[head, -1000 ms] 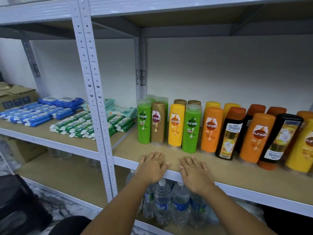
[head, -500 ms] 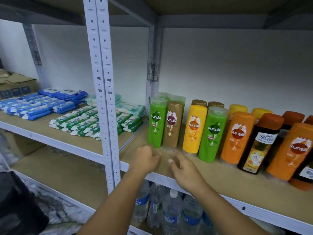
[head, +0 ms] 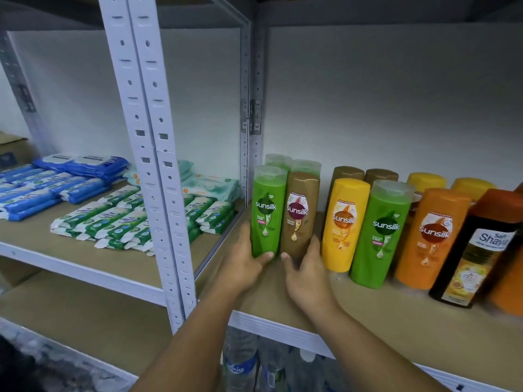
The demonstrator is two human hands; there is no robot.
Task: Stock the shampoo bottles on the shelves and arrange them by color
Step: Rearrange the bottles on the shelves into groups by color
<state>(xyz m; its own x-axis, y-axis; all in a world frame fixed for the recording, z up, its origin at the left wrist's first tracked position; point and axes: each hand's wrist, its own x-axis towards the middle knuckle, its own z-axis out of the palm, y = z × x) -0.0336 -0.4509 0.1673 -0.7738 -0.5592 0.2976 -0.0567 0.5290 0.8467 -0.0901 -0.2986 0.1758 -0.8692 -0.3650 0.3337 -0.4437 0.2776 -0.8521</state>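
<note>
Grips with the left hand (head: 243,261) the foot of a green bottle (head: 267,210), thumb laid across its front. Holds with the right hand (head: 307,267) the brown bottle (head: 300,210) touching it at 3 o'clock. Both upright on the shelf (head: 368,315).

Further toward 3 o'clock, in a row: yellow bottle (head: 343,224), second green bottle (head: 379,236), orange bottle (head: 433,239), black bottle (head: 475,250).

At 9 o'clock, beyond the grey post (head: 152,165), green wipe packs (head: 113,222) and blue packs (head: 56,182). At 6 o'clock, under the shelf, water bottles (head: 240,363).

The brown board shelf (head: 368,315) in a white metal frame (head: 158,193) carries upright shampoo bottles (head: 343,224) in rows, with a green bottle (head: 267,213) and a brown bottle (head: 298,216) at the left end. On the neighbouring bay (head: 34,234) lie flat blue packs (head: 42,188) and green packs (head: 113,222).
</note>
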